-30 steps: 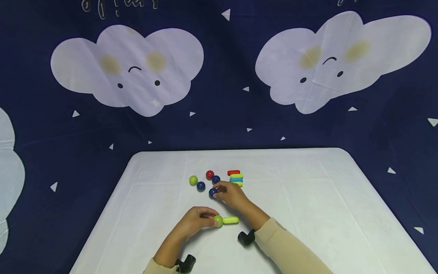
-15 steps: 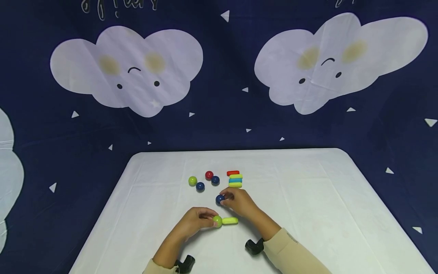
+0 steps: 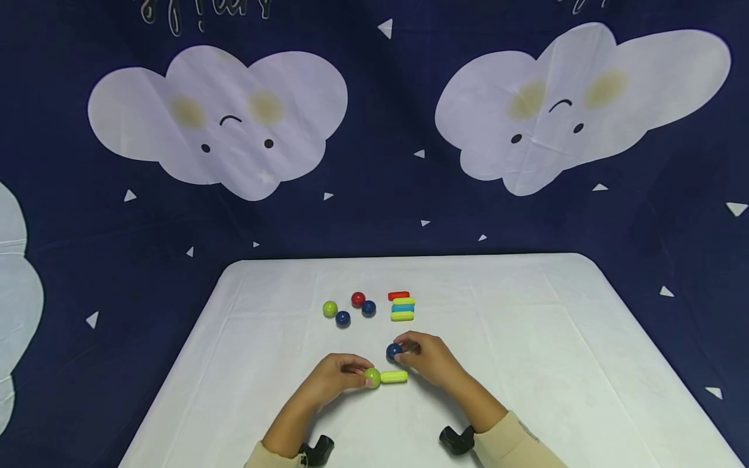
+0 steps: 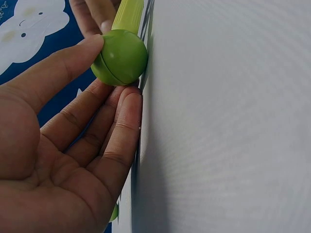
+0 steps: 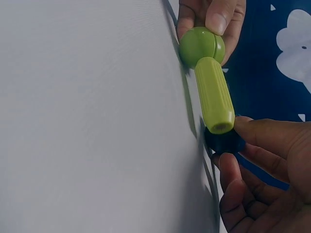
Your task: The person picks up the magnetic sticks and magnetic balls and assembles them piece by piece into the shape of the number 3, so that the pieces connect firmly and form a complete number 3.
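My left hand (image 3: 337,379) pinches a green ball (image 4: 120,57) between thumb and fingers, low over the white table. A yellow-green ribbed rod (image 3: 394,376) sticks out of that ball to the right; its free end (image 5: 221,126) shows a small hole. Above and to the right of the rod, my right hand (image 3: 432,359) pinches a dark blue ball (image 3: 394,352) between thumb and fingers. In the right wrist view the blue ball lies partly behind the rod's end, so whether they touch there is hidden; the head view shows them apart.
Farther back on the white table (image 3: 526,364) lie a green ball (image 3: 330,309), a red ball (image 3: 358,299) and two blue balls (image 3: 342,319). Right of them a red rod (image 3: 398,296), a blue rod (image 3: 402,309) and two yellow-green rods (image 3: 402,316) lie in a stack-like row.
My right hand has carried the blue ball toward me and to the right, from near the loose balls to above the rod's free end. The left hand has stayed in place.
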The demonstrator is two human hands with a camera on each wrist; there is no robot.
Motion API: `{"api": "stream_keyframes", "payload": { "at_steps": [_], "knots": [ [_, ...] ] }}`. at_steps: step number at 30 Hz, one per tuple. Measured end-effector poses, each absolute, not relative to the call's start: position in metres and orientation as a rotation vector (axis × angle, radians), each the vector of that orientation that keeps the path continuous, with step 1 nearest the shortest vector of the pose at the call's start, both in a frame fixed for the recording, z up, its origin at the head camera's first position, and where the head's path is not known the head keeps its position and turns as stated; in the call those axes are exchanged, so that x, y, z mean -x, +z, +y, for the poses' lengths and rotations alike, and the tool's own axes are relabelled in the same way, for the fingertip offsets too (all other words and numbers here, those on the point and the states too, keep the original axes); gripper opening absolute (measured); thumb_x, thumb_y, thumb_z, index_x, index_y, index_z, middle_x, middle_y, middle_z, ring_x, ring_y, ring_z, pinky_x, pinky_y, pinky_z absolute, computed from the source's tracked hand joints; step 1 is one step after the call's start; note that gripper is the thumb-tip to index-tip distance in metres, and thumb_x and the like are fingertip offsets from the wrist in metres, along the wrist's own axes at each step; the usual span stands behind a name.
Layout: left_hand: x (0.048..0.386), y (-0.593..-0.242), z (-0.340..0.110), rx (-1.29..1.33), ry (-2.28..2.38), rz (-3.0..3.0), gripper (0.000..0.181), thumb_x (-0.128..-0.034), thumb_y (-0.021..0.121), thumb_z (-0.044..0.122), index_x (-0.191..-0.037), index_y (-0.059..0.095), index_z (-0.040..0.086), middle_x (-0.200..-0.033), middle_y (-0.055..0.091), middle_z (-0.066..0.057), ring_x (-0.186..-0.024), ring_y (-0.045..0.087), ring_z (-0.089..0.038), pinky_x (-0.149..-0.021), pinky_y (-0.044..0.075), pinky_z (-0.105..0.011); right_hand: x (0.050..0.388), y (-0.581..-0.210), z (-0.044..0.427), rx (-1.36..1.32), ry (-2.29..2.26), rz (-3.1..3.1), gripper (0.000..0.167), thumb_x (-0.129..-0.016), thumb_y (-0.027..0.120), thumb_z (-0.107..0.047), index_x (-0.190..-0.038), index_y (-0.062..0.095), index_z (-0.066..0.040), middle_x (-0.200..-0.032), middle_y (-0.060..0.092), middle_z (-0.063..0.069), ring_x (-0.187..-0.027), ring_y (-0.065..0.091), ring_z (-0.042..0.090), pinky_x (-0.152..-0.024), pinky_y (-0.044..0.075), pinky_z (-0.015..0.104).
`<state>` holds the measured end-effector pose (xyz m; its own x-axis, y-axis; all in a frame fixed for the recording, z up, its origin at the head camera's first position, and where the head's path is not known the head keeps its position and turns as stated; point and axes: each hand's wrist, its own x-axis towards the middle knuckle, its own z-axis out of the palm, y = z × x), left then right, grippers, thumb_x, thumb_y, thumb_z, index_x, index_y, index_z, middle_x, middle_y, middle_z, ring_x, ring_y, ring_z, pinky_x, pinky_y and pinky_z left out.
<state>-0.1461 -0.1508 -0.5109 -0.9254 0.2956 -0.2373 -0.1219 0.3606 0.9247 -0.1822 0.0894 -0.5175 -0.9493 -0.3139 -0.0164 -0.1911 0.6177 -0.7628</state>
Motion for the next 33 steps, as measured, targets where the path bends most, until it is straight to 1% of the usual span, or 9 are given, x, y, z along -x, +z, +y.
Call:
{"api": "stream_keyframes", "payload": {
  "at_steps": [6,13,19,26,33],
  "knots": [
    [0.146,-0.511,-0.15,-0.13,1.569,2.284,0.031,-0.0801,0.083,0.013,-0.109,0.076,0.004,-0.092,0.074,-0.003,-0.083,0.063,-0.011,-0.073,0.052,-0.024,0.173,-0.518,0.101,0.382,-1.252,2.695,0.022,-0.087,0.079,-0.019,-0.109,0.073,-0.02,-0.094,0.072,-0.003,-0.077,0.059,0.008,-0.067,0.048,0.023],
    [0.145,-0.511,-0.149,-0.119,1.567,2.287,0.031,-0.0803,0.083,0.013,-0.109,0.076,0.005,-0.092,0.073,-0.003,-0.084,0.062,-0.012,-0.074,0.052,-0.025,0.165,-0.519,0.114,0.321,-1.265,2.691,0.022,-0.087,0.079,-0.022,-0.108,0.074,-0.02,-0.094,0.072,-0.005,-0.076,0.059,0.006,-0.065,0.048,0.022],
    [0.145,-0.511,-0.149,-0.117,1.563,2.28,0.03,-0.0807,0.082,0.013,-0.109,0.076,0.005,-0.091,0.073,-0.002,-0.085,0.062,-0.012,-0.074,0.052,-0.024,0.156,-0.517,0.123,0.275,-1.297,2.669,0.023,-0.086,0.08,-0.023,-0.108,0.073,-0.019,-0.093,0.071,-0.004,-0.077,0.058,0.008,-0.063,0.047,0.022],
    [0.146,-0.511,-0.149,-0.113,1.559,2.28,0.03,-0.0806,0.083,0.013,-0.109,0.076,0.004,-0.091,0.072,-0.002,-0.085,0.062,-0.012,-0.074,0.052,-0.024,0.149,-0.517,0.131,0.303,-1.301,2.638,0.023,-0.087,0.079,-0.025,-0.108,0.072,-0.019,-0.092,0.069,-0.003,-0.074,0.057,0.008,-0.059,0.047,0.022],
    [0.145,-0.511,-0.149,-0.117,1.557,2.281,0.03,-0.0814,0.082,0.014,-0.109,0.076,0.004,-0.093,0.073,-0.003,-0.086,0.063,-0.011,-0.075,0.052,-0.023,0.145,-0.518,0.13,0.352,-1.322,2.595,0.023,-0.087,0.078,-0.025,-0.108,0.071,-0.019,-0.092,0.068,-0.004,-0.074,0.056,0.006,-0.061,0.047,0.021]
  ]
}}
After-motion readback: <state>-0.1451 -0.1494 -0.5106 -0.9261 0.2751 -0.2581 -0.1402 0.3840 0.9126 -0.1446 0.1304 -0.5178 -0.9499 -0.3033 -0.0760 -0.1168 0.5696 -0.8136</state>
